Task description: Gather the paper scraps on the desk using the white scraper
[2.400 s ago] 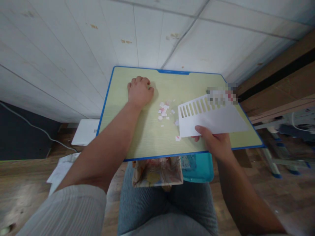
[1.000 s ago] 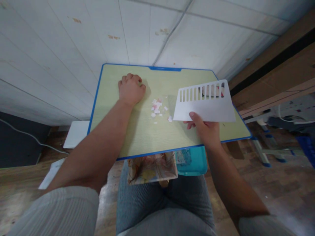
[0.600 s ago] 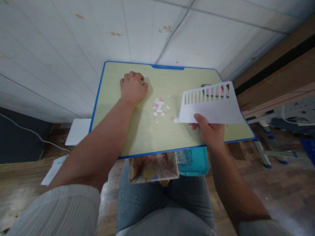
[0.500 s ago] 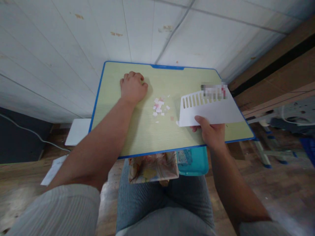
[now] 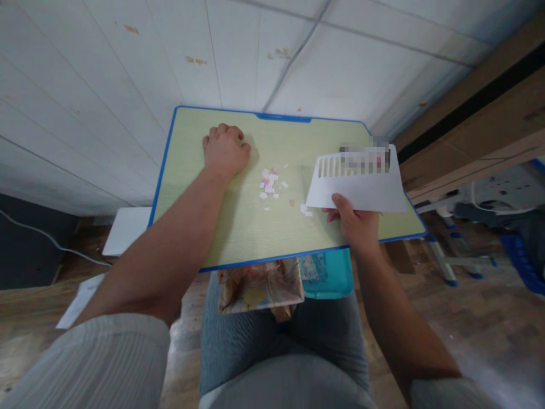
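Observation:
Resting palm down on the yellow tabletop (image 5: 238, 227), my left hand (image 5: 225, 150) has loosely bent fingers, with the thumb apart from them and nothing visible in its grasp. A small pile of cut paper bits (image 5: 269, 182), white and pinkish, lies to its right. My right hand (image 5: 357, 224) grips a white card (image 5: 361, 193) by its near edge, thumb on top and fingers underneath. A row of slots runs along the card's far side, and a blurred patch covers part of that row. A few white scraps (image 5: 305, 211) lie by the card's near left corner.
A patterned open box (image 5: 261, 304) and a turquoise tray (image 5: 334, 275) sit below the table's near edge, above my lap. The white panelled wall (image 5: 128, 74) stands behind the table. Cardboard boxes (image 5: 481, 113) are stacked at the right.
The card has tilted and shifted slightly in my right hand, uncovering more of the scraps by its corner. My left hand stays in place on the table. The whole view has shifted a little.

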Demonstrator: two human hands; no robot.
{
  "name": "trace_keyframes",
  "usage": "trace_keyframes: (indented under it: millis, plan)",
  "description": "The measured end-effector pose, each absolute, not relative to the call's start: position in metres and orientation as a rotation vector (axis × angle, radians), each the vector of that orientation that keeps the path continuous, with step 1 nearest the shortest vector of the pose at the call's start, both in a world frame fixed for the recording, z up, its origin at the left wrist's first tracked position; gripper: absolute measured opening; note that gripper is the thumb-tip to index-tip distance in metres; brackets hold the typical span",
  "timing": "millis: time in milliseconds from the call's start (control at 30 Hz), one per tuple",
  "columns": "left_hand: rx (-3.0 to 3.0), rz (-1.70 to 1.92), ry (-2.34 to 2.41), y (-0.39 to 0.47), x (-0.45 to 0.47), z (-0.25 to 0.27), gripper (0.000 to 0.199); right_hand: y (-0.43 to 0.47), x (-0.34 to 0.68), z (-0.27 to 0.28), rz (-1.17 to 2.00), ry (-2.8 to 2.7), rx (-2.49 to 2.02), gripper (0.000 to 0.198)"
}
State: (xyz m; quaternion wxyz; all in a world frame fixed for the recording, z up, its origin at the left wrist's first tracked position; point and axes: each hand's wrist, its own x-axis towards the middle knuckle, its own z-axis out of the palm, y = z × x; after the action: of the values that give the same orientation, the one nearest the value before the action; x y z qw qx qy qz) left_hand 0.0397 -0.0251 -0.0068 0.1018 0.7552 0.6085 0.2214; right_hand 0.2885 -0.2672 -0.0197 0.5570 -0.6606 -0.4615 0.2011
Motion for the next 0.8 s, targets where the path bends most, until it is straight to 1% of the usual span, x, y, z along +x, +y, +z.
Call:
trace_keyframes:
  millis: [100,233,300,367,467,533,633,700,800]
  plan:
    - [2.182,0.700,1.744,-0.022,0.040,-0.008,0.055,-0.271,0.291,-0.022,0.420,-1.071,-1.586,0.042]
    - [2.149,0.707,1.711,-0.017,0.040,-0.010,0.080,-0.279,0.295,-0.024,0.342,-1.061,-1.647,0.047]
    - [2.146,0.705,1.710,-0.016,0.040,-0.010,0.087,-0.284,0.297,-0.026,0.296,-1.045,-1.673,0.050]
    - [2.157,0.699,1.737,-0.015,0.040,-0.009,0.084,-0.291,0.298,-0.028,0.260,-1.060,-1.693,0.054]
    - [2.214,0.650,1.782,-0.015,0.039,-0.007,0.070,-0.304,0.299,-0.029,0.254,-1.082,-1.695,0.058]
    - [2.260,0.617,1.792,-0.015,0.039,-0.005,0.061,-0.314,0.301,-0.026,0.294,-1.049,-1.665,0.055]
    - [2.281,0.599,1.813,-0.015,0.039,-0.005,0.051,-0.327,0.306,-0.019,0.415,-1.026,-1.578,0.043]
    - [2.259,0.614,1.809,-0.014,0.039,-0.005,0.049,-0.331,0.310,-0.013,0.504,-1.039,-1.533,0.037]
    - [2.228,0.644,1.785,-0.011,0.037,-0.008,0.052,-0.326,0.312,-0.008,0.581,-1.060,-1.498,0.037]
